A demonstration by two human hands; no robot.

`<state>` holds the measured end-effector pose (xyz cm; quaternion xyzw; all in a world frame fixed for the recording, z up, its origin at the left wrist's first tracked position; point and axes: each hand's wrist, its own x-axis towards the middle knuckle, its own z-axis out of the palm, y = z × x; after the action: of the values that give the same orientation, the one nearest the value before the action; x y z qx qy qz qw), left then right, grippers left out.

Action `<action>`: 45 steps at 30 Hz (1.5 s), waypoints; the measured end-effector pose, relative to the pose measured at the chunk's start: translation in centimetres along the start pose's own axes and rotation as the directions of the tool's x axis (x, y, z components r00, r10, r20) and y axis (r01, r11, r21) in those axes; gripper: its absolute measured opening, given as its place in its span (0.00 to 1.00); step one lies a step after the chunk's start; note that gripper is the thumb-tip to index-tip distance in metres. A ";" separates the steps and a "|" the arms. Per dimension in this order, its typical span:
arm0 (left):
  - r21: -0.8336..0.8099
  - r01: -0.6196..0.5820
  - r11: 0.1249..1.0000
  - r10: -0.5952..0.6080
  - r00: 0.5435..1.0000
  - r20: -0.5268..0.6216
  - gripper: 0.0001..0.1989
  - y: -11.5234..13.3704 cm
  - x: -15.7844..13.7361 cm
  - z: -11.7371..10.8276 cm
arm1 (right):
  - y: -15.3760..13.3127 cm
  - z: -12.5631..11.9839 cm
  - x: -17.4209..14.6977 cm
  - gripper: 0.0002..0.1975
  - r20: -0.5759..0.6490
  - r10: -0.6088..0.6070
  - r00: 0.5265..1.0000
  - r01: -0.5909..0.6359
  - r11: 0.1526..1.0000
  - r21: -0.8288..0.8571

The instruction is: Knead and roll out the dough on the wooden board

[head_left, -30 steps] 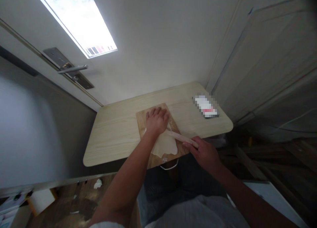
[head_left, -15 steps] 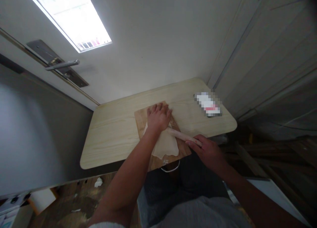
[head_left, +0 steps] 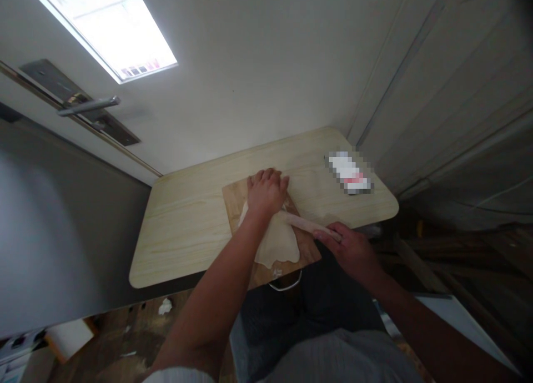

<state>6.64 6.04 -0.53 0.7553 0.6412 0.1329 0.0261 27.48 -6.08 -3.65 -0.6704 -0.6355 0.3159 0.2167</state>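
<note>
Nearest are the wearer's grey top [head_left: 333, 355] and dark trousers [head_left: 308, 308], below the near edge of the desk [head_left: 179, 227]. Farther left, a crumpled white scrap [head_left: 165, 306] lies on the brown floor [head_left: 145, 336]. A thin, pale curved rim [head_left: 287, 287] shows just under the overhanging part of a wooden board [head_left: 260, 275].

The two hands are apart. The right hand [head_left: 352, 250] is just off the desk's near edge, toward the near right corner, with its fingers closed around the near end of a pale wooden rolling pin [head_left: 314, 226]. The pin slants inward across the right side of the board, and its far end runs toward the left wrist, where it is lost to sight.

The board lies askew about the middle of the near edge, its near end sticking out past that edge. On it is a thin, pale sheet of dough [head_left: 278, 241] with a wavy near margin, lying flat. The left hand [head_left: 266, 193] is palm down over the far end of the board, fingers pointing to the desk's far edge; whether it grips anything underneath cannot be told.

A pixelated oblong object [head_left: 348, 173], white with a pink patch, lies beside the desk's right edge, between the far and near corners. Beyond the far edge stands a pale door [head_left: 241, 105] with a metal handle [head_left: 89, 105] and a bright glass pane [head_left: 112, 28].
</note>
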 end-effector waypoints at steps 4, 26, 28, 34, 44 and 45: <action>-0.006 -0.010 1.000 0.010 1.000 0.007 0.25 0.2 0.6 0.2 | 0.2 -0.1 0.3 0.26 0.000 0.007 1.000 -0.007 1.000 0.010; 0.008 0.025 1.000 -0.024 0.997 -0.073 0.27 0.7 3.2 1.0 | 0.7 -0.4 2.0 0.26 -0.024 -0.032 0.999 0.033 0.998 0.062; -0.008 0.022 1.000 -0.022 0.997 -0.077 0.26 0.8 3.0 0.6 | 0.4 -0.6 1.8 0.24 -0.003 -0.049 0.999 0.049 0.998 0.041; -0.106 -0.029 0.994 0.008 0.981 -0.195 0.22 -0.5 0.9 -1.5 | -1.3 -0.9 0.0 0.21 0.047 -0.166 0.985 0.167 0.986 -0.024; -0.147 0.045 0.988 -0.076 0.974 -0.214 0.17 -5.3 -5.4 -2.4 | -2.6 0.8 -1.6 0.20 0.092 -0.229 0.969 0.240 0.963 -0.125; -0.144 0.054 0.988 -0.083 0.975 -0.207 0.17 -5.5 -5.6 -2.2 | -2.6 0.9 -1.7 0.20 0.088 -0.233 0.968 0.243 0.962 -0.127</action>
<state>0.02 1.23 -0.53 0.7106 0.6554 0.2555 0.0140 25.04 -7.56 -2.24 -0.5903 -0.7392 0.2674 0.1835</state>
